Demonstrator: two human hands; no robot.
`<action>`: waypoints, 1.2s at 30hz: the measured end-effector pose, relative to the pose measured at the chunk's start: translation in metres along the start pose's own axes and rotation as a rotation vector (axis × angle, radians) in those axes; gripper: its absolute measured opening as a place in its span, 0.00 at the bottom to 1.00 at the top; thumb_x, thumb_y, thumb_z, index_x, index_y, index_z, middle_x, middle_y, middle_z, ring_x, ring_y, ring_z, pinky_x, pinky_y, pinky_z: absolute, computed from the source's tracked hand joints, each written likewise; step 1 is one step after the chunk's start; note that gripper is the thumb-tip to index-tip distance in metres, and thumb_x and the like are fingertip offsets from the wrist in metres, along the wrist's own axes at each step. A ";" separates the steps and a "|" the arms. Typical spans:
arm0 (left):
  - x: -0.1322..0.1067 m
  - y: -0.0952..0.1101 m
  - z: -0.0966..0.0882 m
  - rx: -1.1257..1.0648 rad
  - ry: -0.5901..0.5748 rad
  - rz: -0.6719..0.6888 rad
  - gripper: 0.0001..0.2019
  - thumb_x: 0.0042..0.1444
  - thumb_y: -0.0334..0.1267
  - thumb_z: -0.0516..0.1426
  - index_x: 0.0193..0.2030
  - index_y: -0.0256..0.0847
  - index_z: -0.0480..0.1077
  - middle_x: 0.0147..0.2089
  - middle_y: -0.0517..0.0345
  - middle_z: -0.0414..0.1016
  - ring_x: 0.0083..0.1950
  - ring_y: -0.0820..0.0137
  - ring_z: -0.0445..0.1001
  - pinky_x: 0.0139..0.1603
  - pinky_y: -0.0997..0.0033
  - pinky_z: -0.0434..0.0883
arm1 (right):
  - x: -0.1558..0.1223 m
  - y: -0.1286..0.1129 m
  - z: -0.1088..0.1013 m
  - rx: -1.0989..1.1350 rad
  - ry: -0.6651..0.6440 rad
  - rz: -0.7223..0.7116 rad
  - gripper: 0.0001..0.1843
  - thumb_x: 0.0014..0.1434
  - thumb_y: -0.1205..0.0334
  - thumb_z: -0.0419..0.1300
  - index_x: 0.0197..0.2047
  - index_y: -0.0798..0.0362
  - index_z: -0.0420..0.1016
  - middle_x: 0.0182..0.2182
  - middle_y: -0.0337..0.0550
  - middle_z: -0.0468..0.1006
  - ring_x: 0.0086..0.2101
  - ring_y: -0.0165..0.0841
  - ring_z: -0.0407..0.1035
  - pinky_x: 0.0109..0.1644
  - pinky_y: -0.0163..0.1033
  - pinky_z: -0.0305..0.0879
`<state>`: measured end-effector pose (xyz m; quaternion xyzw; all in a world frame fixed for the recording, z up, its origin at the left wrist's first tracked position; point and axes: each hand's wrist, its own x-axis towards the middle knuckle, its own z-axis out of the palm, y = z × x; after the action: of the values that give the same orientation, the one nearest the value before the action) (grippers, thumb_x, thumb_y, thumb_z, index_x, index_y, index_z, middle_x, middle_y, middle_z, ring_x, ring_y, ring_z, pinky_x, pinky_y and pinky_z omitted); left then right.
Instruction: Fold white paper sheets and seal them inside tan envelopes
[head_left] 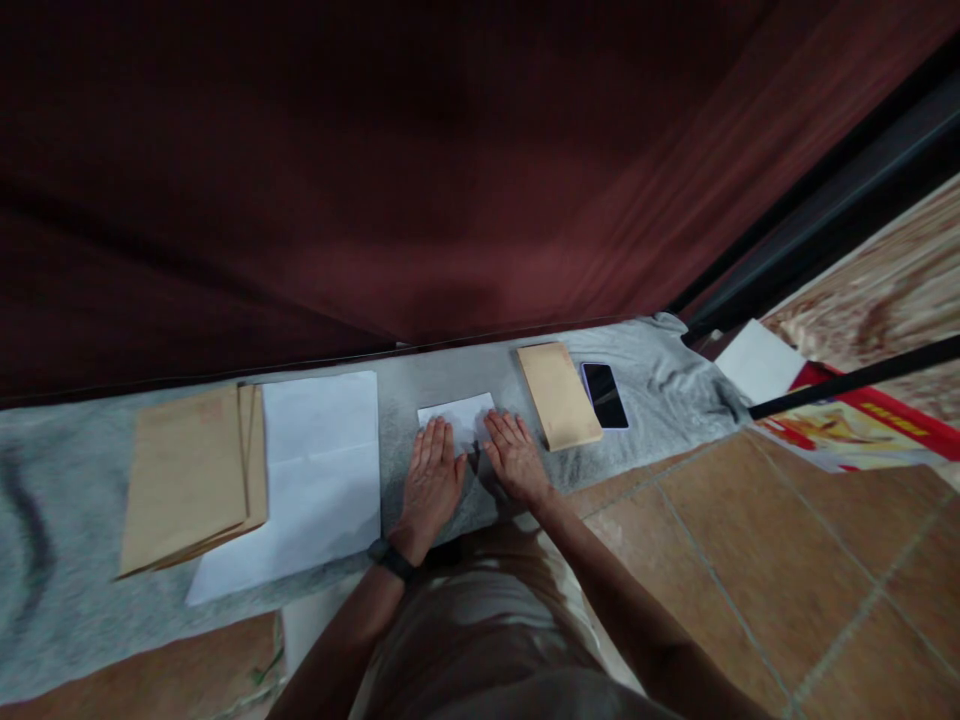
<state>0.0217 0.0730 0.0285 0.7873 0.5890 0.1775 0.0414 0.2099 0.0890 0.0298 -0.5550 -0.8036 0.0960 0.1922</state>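
Note:
A small folded sheet of white paper point(459, 408) lies on the grey cloth in front of me. My left hand point(435, 475) rests flat on its left part, fingers stretched out. On its right part lies my right hand point(516, 458), also flat with the fingers extended. Both palms cover the lower part of the paper, so its near edge is mostly hidden. Left of my hands is a stack of larger white sheets point(322, 480) with a crease across the top one. Right of them lies a brown envelope point(559, 395).
Several larger brown envelopes point(187, 470) overlap the white sheets at the left. A phone point(604, 394) lies beside the right envelope. The grey cloth point(667, 385) covers a narrow surface against a dark red curtain point(450, 200). A colourful printed bag point(855, 420) is at the far right, above the tiled floor point(720, 560).

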 end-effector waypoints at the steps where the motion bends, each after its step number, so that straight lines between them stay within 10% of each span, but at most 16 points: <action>1: 0.003 0.003 0.000 0.000 -0.010 0.016 0.30 0.70 0.41 0.43 0.73 0.24 0.53 0.76 0.34 0.54 0.79 0.54 0.47 0.76 0.46 0.53 | 0.004 -0.003 0.000 0.006 -0.008 -0.013 0.26 0.75 0.57 0.46 0.71 0.56 0.63 0.69 0.50 0.64 0.70 0.44 0.54 0.74 0.58 0.48; 36: 0.001 -0.015 0.008 0.103 -0.035 -0.051 0.30 0.69 0.38 0.42 0.73 0.22 0.55 0.76 0.34 0.55 0.78 0.52 0.51 0.76 0.44 0.51 | 0.017 -0.001 0.012 -0.048 0.030 0.090 0.27 0.76 0.55 0.45 0.71 0.59 0.62 0.69 0.53 0.64 0.70 0.45 0.53 0.74 0.57 0.45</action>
<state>0.0105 0.0798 0.0171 0.7761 0.6164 0.1322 0.0157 0.1984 0.1052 0.0226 -0.5965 -0.7769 0.0770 0.1862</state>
